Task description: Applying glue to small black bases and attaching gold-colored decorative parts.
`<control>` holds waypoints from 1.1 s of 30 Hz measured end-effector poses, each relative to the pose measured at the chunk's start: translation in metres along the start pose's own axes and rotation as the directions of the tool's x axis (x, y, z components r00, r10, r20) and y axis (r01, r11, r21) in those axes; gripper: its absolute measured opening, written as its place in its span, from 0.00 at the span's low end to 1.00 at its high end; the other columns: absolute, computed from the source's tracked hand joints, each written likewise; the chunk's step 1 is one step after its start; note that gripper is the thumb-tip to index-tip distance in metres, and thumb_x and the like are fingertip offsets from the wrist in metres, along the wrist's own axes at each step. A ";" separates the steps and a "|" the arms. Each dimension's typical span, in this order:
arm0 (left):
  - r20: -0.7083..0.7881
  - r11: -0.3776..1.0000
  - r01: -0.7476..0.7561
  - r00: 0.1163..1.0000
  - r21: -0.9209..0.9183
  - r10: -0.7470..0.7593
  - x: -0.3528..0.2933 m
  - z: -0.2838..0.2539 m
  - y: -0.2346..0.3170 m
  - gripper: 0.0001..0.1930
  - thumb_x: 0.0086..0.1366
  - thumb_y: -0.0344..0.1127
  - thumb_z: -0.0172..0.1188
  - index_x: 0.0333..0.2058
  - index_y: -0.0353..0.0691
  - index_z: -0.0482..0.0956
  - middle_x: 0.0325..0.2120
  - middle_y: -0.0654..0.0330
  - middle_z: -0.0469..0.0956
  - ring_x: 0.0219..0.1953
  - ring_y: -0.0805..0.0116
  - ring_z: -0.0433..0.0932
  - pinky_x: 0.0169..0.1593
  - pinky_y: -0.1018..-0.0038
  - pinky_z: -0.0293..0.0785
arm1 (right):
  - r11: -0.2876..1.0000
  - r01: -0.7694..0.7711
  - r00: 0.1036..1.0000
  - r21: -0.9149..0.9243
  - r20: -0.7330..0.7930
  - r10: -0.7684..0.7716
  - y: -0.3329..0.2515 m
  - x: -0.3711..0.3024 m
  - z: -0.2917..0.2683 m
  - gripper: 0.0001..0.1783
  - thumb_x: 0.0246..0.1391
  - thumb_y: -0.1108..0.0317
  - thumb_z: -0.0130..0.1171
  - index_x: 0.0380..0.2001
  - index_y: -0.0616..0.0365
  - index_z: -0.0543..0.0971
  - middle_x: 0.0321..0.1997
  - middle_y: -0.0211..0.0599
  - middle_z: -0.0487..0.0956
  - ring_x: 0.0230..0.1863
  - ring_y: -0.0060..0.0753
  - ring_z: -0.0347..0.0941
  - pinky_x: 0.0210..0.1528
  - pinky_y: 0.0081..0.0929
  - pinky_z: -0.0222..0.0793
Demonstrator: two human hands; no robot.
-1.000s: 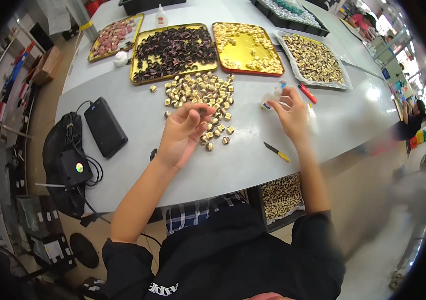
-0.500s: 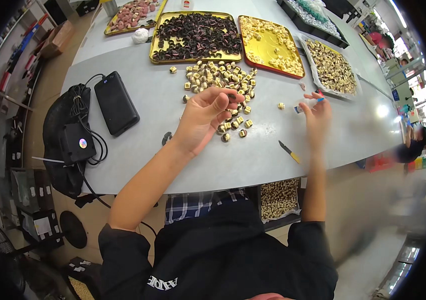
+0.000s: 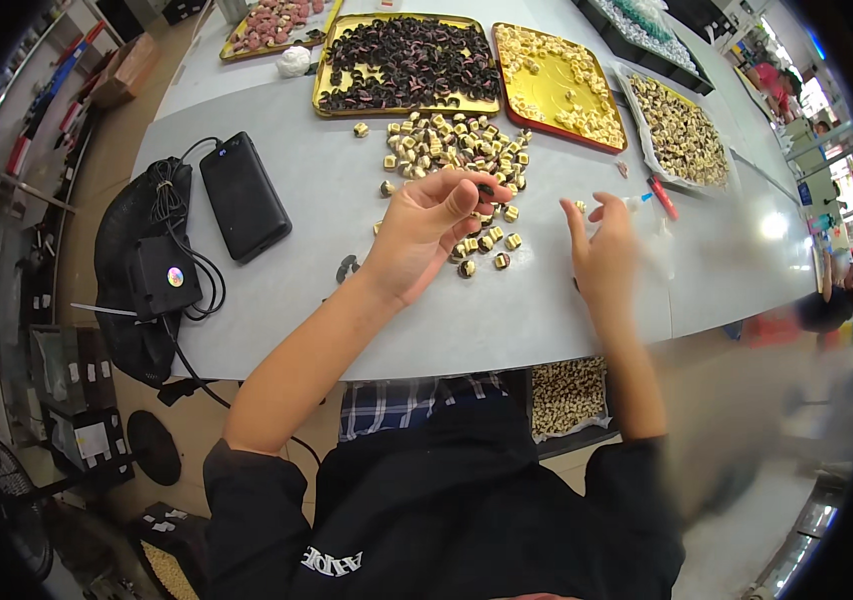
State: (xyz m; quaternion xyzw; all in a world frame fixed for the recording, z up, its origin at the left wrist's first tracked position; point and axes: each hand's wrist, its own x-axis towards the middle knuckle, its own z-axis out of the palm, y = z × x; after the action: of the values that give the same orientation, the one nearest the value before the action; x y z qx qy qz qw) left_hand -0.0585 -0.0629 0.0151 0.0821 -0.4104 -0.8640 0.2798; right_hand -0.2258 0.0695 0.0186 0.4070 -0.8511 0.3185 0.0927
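My left hand (image 3: 419, 238) is raised over the near side of a pile of small cream-and-dark blocks (image 3: 452, 145). Its thumb and fingers are closed on a small dark piece (image 3: 487, 191). To the right, my right hand (image 3: 607, 262) reaches over the table with thumb and fingers apart. A single cream block (image 3: 580, 206) shows between its thumb and fingers, apparently resting on the table. Just right of that hand are a pale, blurred bottle (image 3: 660, 248) with a blue tip and a red stick-like item (image 3: 663, 198).
Along the back stand a tray of dark curved pieces (image 3: 322, 100), a tray of cream pieces (image 3: 547, 100) and a lined tray of two-tone blocks (image 3: 682, 130). A black power bank (image 3: 245, 197) and a cabled black pouch (image 3: 127, 285) lie left. A filled drawer (image 3: 569, 400) sits below the edge.
My right hand has let go of the blue-tipped bottle, which now lies right of it, and moved left over the single block. My left hand keeps its dark piece.
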 end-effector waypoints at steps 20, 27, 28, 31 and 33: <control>0.055 0.986 0.125 0.991 -0.107 -0.119 -0.002 0.011 -0.014 0.18 0.57 0.49 0.56 0.36 0.39 0.76 0.36 0.63 0.76 0.37 0.79 0.71 0.41 0.81 0.67 | 0.680 0.576 0.815 0.453 -0.381 -0.436 -0.056 -0.025 0.005 0.14 0.38 0.83 0.63 0.32 0.62 0.76 0.33 0.40 0.76 0.32 0.33 0.74 0.34 0.23 0.70; 0.082 0.993 0.103 0.992 -0.060 -0.098 -0.004 0.009 -0.018 0.20 0.56 0.50 0.56 0.38 0.39 0.75 0.37 0.61 0.75 0.40 0.75 0.72 0.47 0.75 0.66 | 0.687 0.651 0.742 0.323 -0.459 -0.488 -0.059 -0.025 0.011 0.16 0.32 0.85 0.63 0.31 0.62 0.79 0.31 0.40 0.77 0.30 0.32 0.75 0.30 0.21 0.72; 0.085 0.995 0.092 0.992 -0.035 -0.088 -0.004 0.008 -0.019 0.20 0.56 0.50 0.56 0.38 0.39 0.75 0.37 0.61 0.76 0.40 0.75 0.72 0.47 0.75 0.66 | 0.685 0.651 0.743 0.326 -0.457 -0.489 -0.059 -0.026 0.012 0.16 0.32 0.85 0.63 0.31 0.62 0.79 0.31 0.40 0.77 0.30 0.32 0.75 0.30 0.21 0.72; 0.089 0.997 0.070 0.994 0.014 -0.070 -0.004 0.008 -0.019 0.20 0.57 0.50 0.55 0.39 0.39 0.76 0.37 0.61 0.76 0.39 0.75 0.73 0.46 0.75 0.66 | 0.699 0.652 0.733 0.294 -0.478 -0.483 -0.058 -0.028 0.013 0.16 0.32 0.87 0.62 0.30 0.63 0.79 0.31 0.41 0.77 0.30 0.33 0.76 0.31 0.21 0.73; 0.067 0.994 0.021 0.997 0.103 -0.028 -0.005 0.010 -0.018 0.21 0.57 0.50 0.56 0.40 0.38 0.76 0.38 0.61 0.76 0.38 0.77 0.73 0.44 0.76 0.68 | 0.707 0.646 0.738 0.288 -0.473 -0.482 -0.057 -0.027 0.014 0.16 0.32 0.87 0.62 0.30 0.63 0.79 0.31 0.41 0.77 0.30 0.33 0.76 0.31 0.22 0.73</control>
State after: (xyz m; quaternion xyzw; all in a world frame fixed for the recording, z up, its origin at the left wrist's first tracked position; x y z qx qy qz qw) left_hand -0.0656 -0.0446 0.0079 0.0716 -0.4624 -0.8475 0.2504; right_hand -0.1639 0.0521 0.0231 0.5954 -0.5556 0.5239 0.2497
